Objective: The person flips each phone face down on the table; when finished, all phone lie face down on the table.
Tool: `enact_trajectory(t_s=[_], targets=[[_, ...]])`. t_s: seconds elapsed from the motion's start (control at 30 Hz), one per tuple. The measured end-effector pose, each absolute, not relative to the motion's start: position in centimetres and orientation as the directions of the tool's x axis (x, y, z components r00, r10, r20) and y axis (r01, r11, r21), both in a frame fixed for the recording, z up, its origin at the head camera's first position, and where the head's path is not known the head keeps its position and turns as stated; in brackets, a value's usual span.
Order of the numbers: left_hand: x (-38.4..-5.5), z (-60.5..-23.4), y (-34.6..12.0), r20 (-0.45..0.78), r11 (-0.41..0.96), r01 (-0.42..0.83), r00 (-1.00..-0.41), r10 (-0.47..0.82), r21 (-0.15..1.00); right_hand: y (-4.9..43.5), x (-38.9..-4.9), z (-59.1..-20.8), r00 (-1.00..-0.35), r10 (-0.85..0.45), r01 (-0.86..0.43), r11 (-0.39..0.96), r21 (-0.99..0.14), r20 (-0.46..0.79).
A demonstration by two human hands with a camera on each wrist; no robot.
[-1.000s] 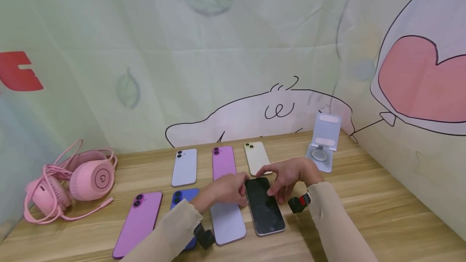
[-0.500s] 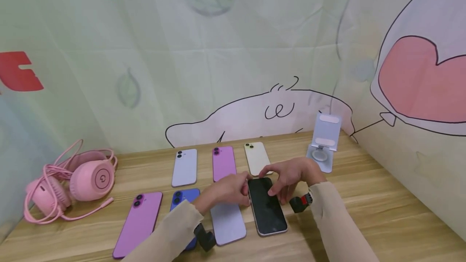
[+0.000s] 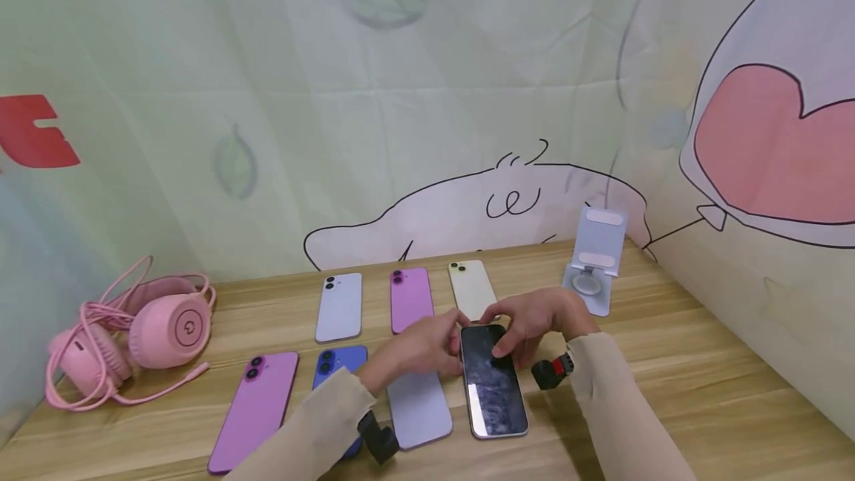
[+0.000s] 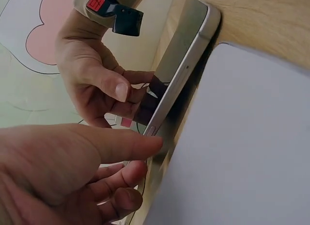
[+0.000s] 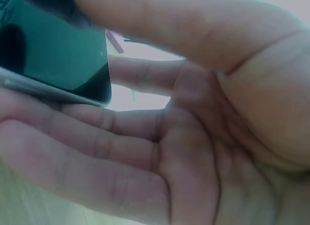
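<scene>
A smartphone [image 3: 496, 392] with a dark screen facing up lies at the front middle of the table, and a bright reflection crosses its lower part. My left hand [image 3: 425, 345] holds its upper left corner, index finger at the top edge and thumb by the side. In the left wrist view that thumb [image 4: 140, 146] covers the corner. My right hand [image 3: 534, 321] grips the upper right part, thumb on the screen; in the right wrist view its other fingers [image 5: 82, 142] run along the side and below. A pale lavender phone [image 3: 421, 410] lies beside it, partly under my left hand.
Several phones lie back up: white [image 3: 338, 308], pink [image 3: 412, 303], cream [image 3: 473, 292], purple [image 3: 257, 410] and blue [image 3: 342, 360], the last partly behind my sleeve. Pink headphones [image 3: 170, 329] with a cable sit left. A folding phone stand [image 3: 599, 243] stands back right, near the wall cloth.
The dark-screened smartphone has shifted slightly right and turned a little straighter, both hands moving with it. A bright reflection now shows on its screen. The other phones stay where they were.
</scene>
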State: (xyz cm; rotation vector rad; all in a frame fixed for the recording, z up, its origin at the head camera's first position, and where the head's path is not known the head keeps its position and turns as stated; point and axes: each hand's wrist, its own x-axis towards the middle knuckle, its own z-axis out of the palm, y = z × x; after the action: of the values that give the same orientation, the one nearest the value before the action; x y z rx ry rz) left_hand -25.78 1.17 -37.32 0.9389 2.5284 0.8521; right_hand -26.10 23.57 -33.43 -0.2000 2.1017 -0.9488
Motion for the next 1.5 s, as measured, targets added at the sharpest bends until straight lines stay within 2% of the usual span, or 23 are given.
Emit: enact_trajectory(t_s=[0.2, 0.47, 0.87, 1.17, 1.5], targets=[[-25.62, -37.48, 1.41, -0.068, 0.604, 0.486, -0.742, 0.668, 0.631, 23.4, -26.31, -33.47, -0.687, -0.402, 0.157, 0.732, -0.663, -0.606], [-25.75, -38.0, 1.26, 0.01, 0.584, 0.525, -0.749, 0.662, 0.619, 23.2, -26.53, -33.65, -0.702, -0.411, 0.116, 0.739, -0.663, -0.581], [-25.84, -37.88, 1.21, -0.006, 0.586, 0.492, -0.763, 0.647, 0.644, 22.95, -26.49, -33.57, -0.743, -0.369, 0.093, 0.769, -0.632, -0.559], [-25.74, -37.83, 1.41, -0.001, 0.598, 0.485, -0.776, 0.63, 0.638, 22.72, -26.29, -33.69, -0.733, -0.347, 0.094, 0.8, -0.593, -0.585], [-25.71, -37.67, 1.59, 0.032, 0.574, 0.502, -0.77, 0.637, 0.647, 23.03, -26.16, -33.88, -0.69, -0.44, 0.12, 0.713, -0.691, -0.574]])
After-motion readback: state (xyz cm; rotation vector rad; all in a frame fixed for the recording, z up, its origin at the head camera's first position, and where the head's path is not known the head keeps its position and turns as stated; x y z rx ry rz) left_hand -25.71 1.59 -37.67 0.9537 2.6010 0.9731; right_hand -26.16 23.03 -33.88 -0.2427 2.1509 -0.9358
